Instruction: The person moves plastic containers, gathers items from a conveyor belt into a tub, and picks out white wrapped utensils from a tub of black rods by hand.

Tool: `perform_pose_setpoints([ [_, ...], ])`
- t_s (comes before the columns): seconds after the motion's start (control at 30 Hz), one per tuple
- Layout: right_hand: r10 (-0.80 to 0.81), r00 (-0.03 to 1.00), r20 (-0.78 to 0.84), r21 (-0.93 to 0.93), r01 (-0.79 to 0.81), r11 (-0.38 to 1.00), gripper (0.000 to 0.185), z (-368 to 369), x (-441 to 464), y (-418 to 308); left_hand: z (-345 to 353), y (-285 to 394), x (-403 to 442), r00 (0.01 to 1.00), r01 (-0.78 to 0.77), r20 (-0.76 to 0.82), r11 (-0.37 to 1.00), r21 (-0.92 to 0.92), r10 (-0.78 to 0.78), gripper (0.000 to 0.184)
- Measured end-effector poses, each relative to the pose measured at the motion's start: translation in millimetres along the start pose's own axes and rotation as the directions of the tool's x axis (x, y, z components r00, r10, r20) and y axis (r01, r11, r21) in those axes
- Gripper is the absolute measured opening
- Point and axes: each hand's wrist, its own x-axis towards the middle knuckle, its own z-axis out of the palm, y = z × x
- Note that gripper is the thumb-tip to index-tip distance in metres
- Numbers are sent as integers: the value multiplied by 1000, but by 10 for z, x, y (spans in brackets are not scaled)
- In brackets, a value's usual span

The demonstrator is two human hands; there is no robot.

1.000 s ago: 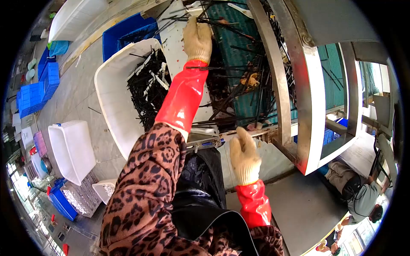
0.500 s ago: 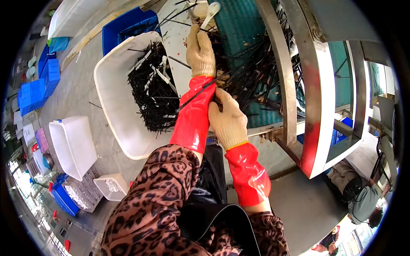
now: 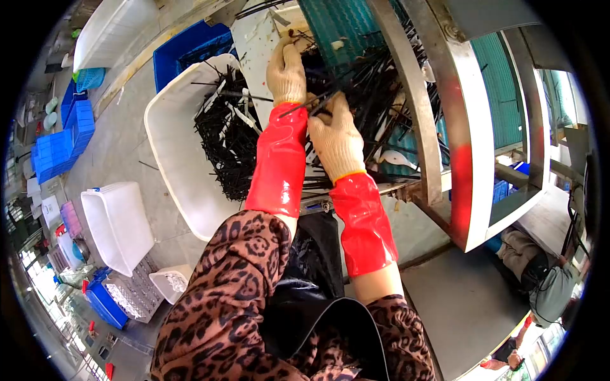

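Note:
My left hand [image 3: 286,73], in a cream knit glove with a red sleeve guard, reaches over the white sorting surface [image 3: 251,41]. Its fingers are bent closed, and a small brownish bit shows at their tips; what they hold is hidden. Just to the right, my right hand [image 3: 337,143] wears a matching glove. Its fingers curl round thin black sticks [image 3: 295,109] at the edge of the pile. More black sticks [image 3: 372,89] lie tangled on the teal conveyor belt [image 3: 330,25]. Among them rests a white spoon [image 3: 397,159].
A white tub [image 3: 171,152] of black sticks and white pieces stands left of my arms. Behind it is a blue crate [image 3: 175,47]. Metal frame posts [image 3: 416,108] rise at the right of the belt. Another person [image 3: 546,279] is at far right.
My right hand has moved up to the sticks, and its fingers have curled in. The white spoon near my left fingertips is gone from there; a spoon now shows on the belt at right.

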Motion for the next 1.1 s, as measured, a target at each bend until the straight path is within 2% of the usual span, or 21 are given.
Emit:
perform_pose_setpoints([
  [0.03,-13,999,-35,-124,8,992,50,23,22,-93,5,3,17,1000,4,1,1000,4,-4,34],
  [0.13,-135,988,-81,-230,113,967,48,139,-46,-129,-56,-3,-72,986,55,-124,925,-377,-109,29],
  [0.2,-49,981,-187,-3,49,999,47,217,-162,-56,-152,55,-171,976,55,-187,955,-293,-113,30],
  [0.23,14,973,-230,245,44,969,43,279,-198,-37,-166,79,-191,964,64,-242,977,-202,-113,31],
  [0.27,34,963,-269,308,53,950,41,277,-251,-58,-52,45,-152,890,-8,-420,916,-401,-176,35],
  [0.33,72,942,-327,464,94,881,37,251,-336,-39,-65,5,-224,857,12,-466,914,-405,-218,38],
  [0.43,29,952,-306,463,123,878,30,172,-554,-64,-70,15,-180,841,5,-493,915,-403,-222,37],
  [0.53,40,998,-56,132,-32,991,24,176,-590,-5,-141,148,-119,857,51,-467,939,-340,-216,37],
  [0.57,94,995,-18,122,-91,988,26,224,-604,7,-179,205,-113,876,111,-426,955,-274,-224,37],
  [0.63,-43,995,91,218,22,976,30,267,-399,180,-173,32,-65,835,126,-415,861,-493,-361,41],
  [0.7,-17,962,273,358,-86,930,32,294,-126,330,-167,10,-70,853,81,-317,703,-707,-416,41],
  [0.73,-160,947,278,268,83,960,32,319,-6,379,-176,35,-60,856,80,-314,705,-705,-411,41],
  [0.77,-357,788,503,-344,561,753,30,223,33,292,-195,111,-58,850,119,-342,779,-615,-400,41],
  [0.8,-499,736,457,-575,672,466,31,205,11,212,-214,162,-53,846,158,-369,842,-516,-385,42],
  [0.83,-622,640,451,-750,649,123,33,205,-12,130,-233,156,-42,847,160,-366,842,-516,-385,42],
  [0.9,-494,854,163,-733,440,518,37,208,-77,-154,-265,128,-13,807,71,-268,536,-841,-526,41],
  [0.93,-177,984,-11,-534,144,833,28,124,-120,-361,-276,162,-21,783,117,-176,418,-901,-597,38],
  [0.97,-55,985,-161,-406,-15,914,31,42,-154,-518,-285,141,-92,783,120,-173,418,-901,-597,38],
  [1.03,-209,939,-272,48,231,972,30,32,-102,-103,-257,83,-285,920,108,-327,941,-320,-216,36],
  [1.07,-276,933,-231,-134,250,959,28,-75,-259,-224,-246,173,-296,921,108,-294,891,-441,-257,37],
  [1.1,-266,938,-224,-141,239,961,27,-90,-395,-267,-249,230,-278,919,113,-295,889,-444,-264,37],
])
